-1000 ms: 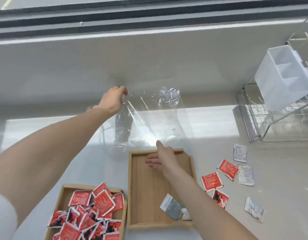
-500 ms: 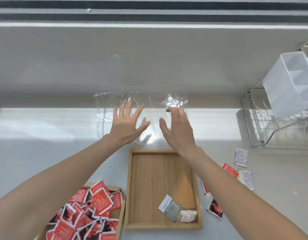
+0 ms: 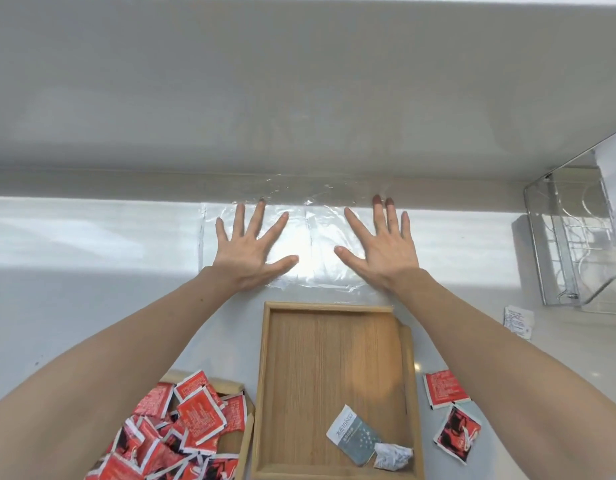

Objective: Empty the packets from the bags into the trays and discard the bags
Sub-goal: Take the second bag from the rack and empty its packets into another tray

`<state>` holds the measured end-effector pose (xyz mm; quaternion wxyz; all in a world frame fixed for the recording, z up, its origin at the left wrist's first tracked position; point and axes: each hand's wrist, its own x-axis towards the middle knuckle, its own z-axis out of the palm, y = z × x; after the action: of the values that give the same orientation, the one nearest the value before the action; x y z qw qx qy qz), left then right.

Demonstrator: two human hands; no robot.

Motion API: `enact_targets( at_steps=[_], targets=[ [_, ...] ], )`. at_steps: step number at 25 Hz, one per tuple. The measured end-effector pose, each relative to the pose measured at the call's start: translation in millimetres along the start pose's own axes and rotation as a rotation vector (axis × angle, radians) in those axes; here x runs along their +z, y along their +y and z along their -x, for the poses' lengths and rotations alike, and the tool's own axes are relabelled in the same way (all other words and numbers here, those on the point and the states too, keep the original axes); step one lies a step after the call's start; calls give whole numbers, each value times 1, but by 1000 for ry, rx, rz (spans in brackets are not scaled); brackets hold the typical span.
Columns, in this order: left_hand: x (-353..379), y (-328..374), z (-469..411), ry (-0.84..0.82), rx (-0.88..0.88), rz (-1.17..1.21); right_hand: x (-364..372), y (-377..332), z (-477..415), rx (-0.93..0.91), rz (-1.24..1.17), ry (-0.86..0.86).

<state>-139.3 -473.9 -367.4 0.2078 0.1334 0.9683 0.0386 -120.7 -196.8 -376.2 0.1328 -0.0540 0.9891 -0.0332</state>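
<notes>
A clear plastic bag (image 3: 311, 244) lies flat on the white counter against the back wall. My left hand (image 3: 252, 249) presses on its left part, fingers spread. My right hand (image 3: 381, 249) presses flat on its right part, fingers spread. Just in front of the bag sits a wooden tray (image 3: 334, 341) holding a grey-blue packet (image 3: 353, 433) and a small white packet (image 3: 393, 455). A second wooden tray (image 3: 235, 388) at the lower left is heaped with several red packets (image 3: 195, 414).
Two red packets (image 3: 445, 389) lie loose on the counter right of the middle tray, and a white packet (image 3: 517, 322) lies farther right. A wire rack (image 3: 576, 244) with a clear cover stands at the right edge.
My left hand let go of the raised bag and both hands came down on it, spreading it flat against the counter. The hands have slid apart over the bag.
</notes>
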Motion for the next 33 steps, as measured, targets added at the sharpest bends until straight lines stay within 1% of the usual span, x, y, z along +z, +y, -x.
enact_targets(
  at_steps=[7, 9, 12, 14, 17, 21, 26, 31, 33],
  targets=[
    [-13, 4, 1, -33, 25, -76, -6, -2, 1, 2, 1, -21],
    [-24, 9, 10, 38, 34, -43, -16, -6, 8, -3, -45, 29],
    [-41, 26, 36, 240, 97, 33, -44, -14, 31, -40, -58, 216],
    [-55, 42, 60, 307, 149, 54, -67, -18, 54, -42, -78, 257],
    [-75, 70, 98, 363, 221, 79, -103, -21, 94, -57, -111, 338],
    [-104, 108, 139, 424, 290, 69, -137, -12, 149, -26, -118, 432],
    [-150, 165, 170, 522, 424, 37, -172, 19, 213, 65, -113, 530],
    [-178, 222, 189, 557, 553, 32, -207, 54, 274, 157, -81, 597],
    [-183, 240, 197, 556, 599, 41, -217, 64, 296, 203, -81, 599]
  ],
)
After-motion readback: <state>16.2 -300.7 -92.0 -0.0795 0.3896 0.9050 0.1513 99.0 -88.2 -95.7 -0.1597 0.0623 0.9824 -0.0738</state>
